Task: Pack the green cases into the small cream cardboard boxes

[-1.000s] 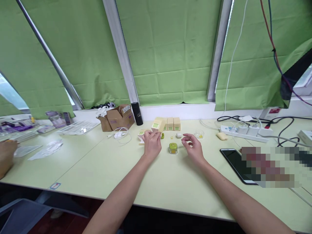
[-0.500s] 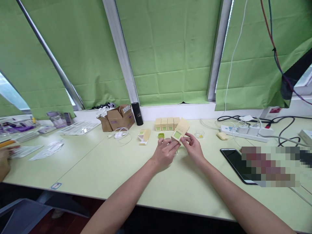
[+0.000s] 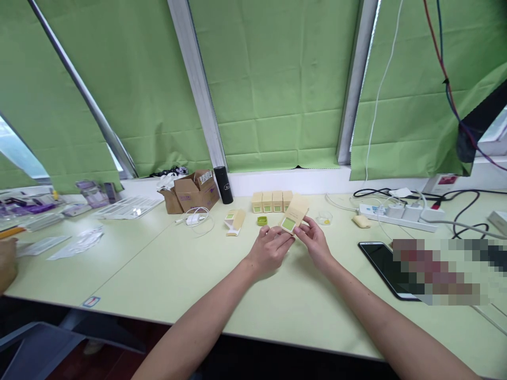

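Between my hands, tilted above the table, is a small cream paper box [image 3: 295, 214] with a green label or window on its front. My left hand [image 3: 269, 248] closes on its lower left end, fingers bent. From the right, my right hand [image 3: 315, 241] pinches its lower edge between thumb and fingers. Just behind my left hand lies a small green square piece [image 3: 262, 220]. Several matching boxes [image 3: 268, 201] stand in a row behind. A flattened-looking cream box [image 3: 235, 221] lies to the left, and a clear dish [image 3: 324, 218] sits to the right.
An open cardboard box [image 3: 194, 192] and a black cylinder [image 3: 223, 184] stand at the back left, near a white charger [image 3: 194, 218]. On the right are a phone [image 3: 386, 269], a power strip [image 3: 396, 215] and cables. Another person's hand [image 3: 8, 264] shows at far left.
The cream box has tipped slightly, so its green front shows more fully. Both hands stay nearly in place. The other person's hand at far left has drawn back a little.
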### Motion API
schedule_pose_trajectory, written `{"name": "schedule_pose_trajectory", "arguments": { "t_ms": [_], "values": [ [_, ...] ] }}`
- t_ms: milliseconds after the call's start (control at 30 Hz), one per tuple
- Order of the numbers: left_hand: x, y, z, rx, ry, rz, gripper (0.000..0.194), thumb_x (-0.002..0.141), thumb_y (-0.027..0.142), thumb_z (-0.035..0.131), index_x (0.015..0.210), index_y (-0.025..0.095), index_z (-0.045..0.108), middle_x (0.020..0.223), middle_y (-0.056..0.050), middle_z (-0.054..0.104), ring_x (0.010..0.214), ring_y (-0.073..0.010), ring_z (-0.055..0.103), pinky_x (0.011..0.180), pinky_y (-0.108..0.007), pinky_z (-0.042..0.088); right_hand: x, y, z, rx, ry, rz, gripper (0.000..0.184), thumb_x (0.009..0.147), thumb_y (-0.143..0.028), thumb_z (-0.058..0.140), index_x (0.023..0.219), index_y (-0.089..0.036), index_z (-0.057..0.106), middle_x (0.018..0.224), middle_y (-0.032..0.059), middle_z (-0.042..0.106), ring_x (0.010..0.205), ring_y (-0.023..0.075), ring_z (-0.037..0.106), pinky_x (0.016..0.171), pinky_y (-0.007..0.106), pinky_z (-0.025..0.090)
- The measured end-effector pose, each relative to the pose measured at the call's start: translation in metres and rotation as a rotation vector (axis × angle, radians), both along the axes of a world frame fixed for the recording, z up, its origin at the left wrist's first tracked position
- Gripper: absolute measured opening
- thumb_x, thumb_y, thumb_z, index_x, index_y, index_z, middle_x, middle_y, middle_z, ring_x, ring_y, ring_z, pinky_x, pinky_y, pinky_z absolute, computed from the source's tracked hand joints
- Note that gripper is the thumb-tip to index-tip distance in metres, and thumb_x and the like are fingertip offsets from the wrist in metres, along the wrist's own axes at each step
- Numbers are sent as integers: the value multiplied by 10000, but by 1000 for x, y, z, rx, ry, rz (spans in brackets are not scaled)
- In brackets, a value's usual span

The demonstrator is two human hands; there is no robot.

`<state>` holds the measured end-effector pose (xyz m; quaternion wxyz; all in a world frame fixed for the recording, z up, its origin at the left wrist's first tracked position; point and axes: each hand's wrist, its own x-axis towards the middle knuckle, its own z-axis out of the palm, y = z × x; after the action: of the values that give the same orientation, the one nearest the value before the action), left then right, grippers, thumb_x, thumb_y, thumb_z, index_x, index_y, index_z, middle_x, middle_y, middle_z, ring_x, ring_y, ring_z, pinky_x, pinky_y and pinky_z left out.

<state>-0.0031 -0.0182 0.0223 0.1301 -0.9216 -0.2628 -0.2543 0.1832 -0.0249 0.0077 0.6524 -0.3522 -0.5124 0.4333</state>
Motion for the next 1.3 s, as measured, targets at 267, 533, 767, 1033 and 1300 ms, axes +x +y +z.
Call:
{"name": "schedule_pose_trajectory", "arguments": {
  "t_ms": [267, 533, 767, 1033, 1300],
  "values": [
    [-2, -5, -4, 42, -174, 49, 211, 920, 261, 563, 1053, 287, 724, 1206, -77, 752, 1131, -323, 535, 1003, -522, 350, 2, -5, 2, 34, 19, -19, 611, 811, -616, 717, 1290, -277, 546, 996, 71, 766, 881, 258, 688, 783, 391, 544],
    [1, 1, -4, 157, -559, 61, 346, 983, 412, 515, 1275, 228, 521, 1228, -161, 631, 1208, -326, 530, 1039, -526, 393, -1, -11, 2, 177, -1, -23, 508, 885, -578, 673, 1273, -289, 518, 1140, 94, 711, 1045, 286, 683, 883, 404, 560],
    [0, 8, 1, 39, -596, 0, 624, 986, 423, 574, 1532, 218, 351, 1402, -183, 540, 1322, -342, 456, 1102, -544, 389, -1, -19, 2, 476, -338, -185, 497, 922, -277, 627, 1393, -258, 472, 1280, 127, 611, 1199, 311, 617, 1031, 518, 533],
    [-4, 13, -2, 85, -556, -67, 484, 888, 187, 626, 1346, 264, 491, 1383, -140, 540, 1314, -324, 444, 1092, -536, 399, 5, -21, 9, 806, -625, -279, 651, 845, -58, 548, 1440, -312, 471, 1480, 136, 490, 1398, 338, 505, 1106, 600, 503],
    [-4, 17, -4, 297, -603, -12, 361, 892, 66, 566, 1169, 284, 489, 1384, -123, 474, 1299, -299, 449, 1038, -521, 437, 8, -12, -4, 663, -703, -463, 618, 896, -82, 517, 1470, -284, 409, 1415, 147, 532, 1364, 334, 514, 1095, 606, 496]
  ]
}}
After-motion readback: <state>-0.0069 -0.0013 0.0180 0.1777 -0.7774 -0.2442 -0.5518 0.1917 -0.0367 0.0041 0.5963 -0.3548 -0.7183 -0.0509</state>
